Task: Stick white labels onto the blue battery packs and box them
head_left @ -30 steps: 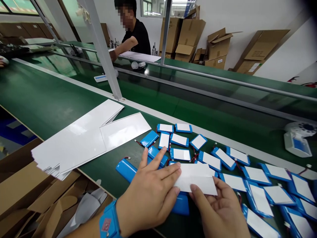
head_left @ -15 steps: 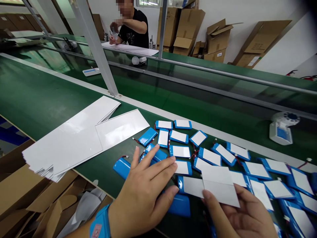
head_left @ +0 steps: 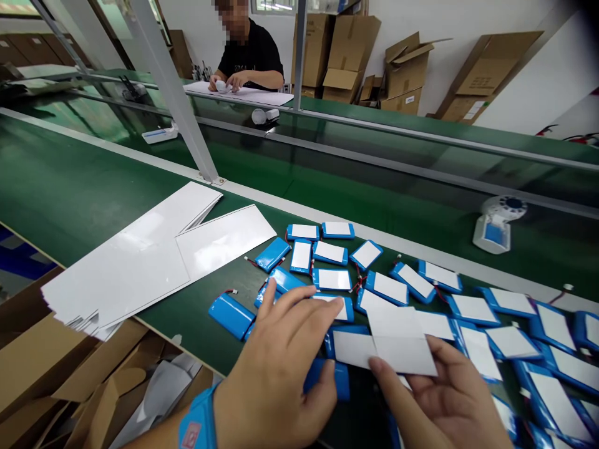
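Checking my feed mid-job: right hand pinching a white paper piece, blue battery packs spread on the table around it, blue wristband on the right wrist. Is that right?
Not quite: the head view shows the blue wristband on the wrist of the left hand. The right hand does pinch the white paper piece, with blue battery packs around it.

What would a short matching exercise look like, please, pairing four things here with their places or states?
1. White paper piece
2. Blue wristband
3. Large white sheets
4. Blue packs

A. worn on the left wrist
B. many topped with white rectangles
C. held in the right hand
D. overlapping, left of the blue packs

Pairs: 1-C, 2-A, 3-D, 4-B.
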A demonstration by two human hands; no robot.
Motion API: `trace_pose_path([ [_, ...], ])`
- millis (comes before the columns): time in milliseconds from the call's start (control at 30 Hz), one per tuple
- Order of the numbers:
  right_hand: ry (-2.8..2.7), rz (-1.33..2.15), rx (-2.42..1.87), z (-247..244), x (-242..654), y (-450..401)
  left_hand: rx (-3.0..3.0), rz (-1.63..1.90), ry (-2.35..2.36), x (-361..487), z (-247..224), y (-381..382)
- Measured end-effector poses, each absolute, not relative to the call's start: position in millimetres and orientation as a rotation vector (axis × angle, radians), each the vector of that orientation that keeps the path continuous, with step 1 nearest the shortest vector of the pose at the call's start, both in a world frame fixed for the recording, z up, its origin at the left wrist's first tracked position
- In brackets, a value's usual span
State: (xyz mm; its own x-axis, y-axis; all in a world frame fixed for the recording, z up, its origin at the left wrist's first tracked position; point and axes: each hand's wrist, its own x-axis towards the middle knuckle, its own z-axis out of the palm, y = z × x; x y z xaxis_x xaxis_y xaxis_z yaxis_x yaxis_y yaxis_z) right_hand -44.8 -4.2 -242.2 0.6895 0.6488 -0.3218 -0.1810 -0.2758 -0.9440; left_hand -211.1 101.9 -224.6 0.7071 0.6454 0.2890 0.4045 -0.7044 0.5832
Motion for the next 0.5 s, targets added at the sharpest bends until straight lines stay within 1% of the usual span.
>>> trace_pose_path([
  [67,-0.389,0.947,-1.664,-248.3,-41.2,-1.5,2.517,0.662,0.71,-216.3,-225.2,100.9],
  [167,-0.46,0.856,-1.765,-255.0,-45.5,3.9,2.649,0.524,0.563,-218.1,-234.6,99.3],
  [200,-0.572,0.764,-1.885,-255.2,-47.5,5.3,2.675,0.496,0.561,-217.4,-238.4,98.8],
  [267,-0.879,0.455,-2.134,-252.1,-47.8,6.5,2.7,0.476,0.592,-215.3,-243.8,98.3],
  [333,-1.093,0.127,-2.267,-245.7,-40.9,5.3,2.71,0.457,0.598,-213.8,-244.4,98.8],
  [367,-1.118,0.022,-2.3,-242.3,-35.2,3.8,2.715,0.441,0.582,-213.8,-242.9,99.2],
  [400,-1.094,-0.021,-2.329,-239.3,-29.1,1.6,2.719,0.423,0.569,-214.6,-240.4,99.7],
  [433,-1.036,0.007,-2.349,-236.9,-23.5,-1.1,2.722,0.412,0.561,-216.2,-237.4,99.9],
  [500,-0.861,0.165,-2.279,-234.0,-17.8,-7.7,2.72,0.455,0.58,-222.0,-231.3,99.3],
])
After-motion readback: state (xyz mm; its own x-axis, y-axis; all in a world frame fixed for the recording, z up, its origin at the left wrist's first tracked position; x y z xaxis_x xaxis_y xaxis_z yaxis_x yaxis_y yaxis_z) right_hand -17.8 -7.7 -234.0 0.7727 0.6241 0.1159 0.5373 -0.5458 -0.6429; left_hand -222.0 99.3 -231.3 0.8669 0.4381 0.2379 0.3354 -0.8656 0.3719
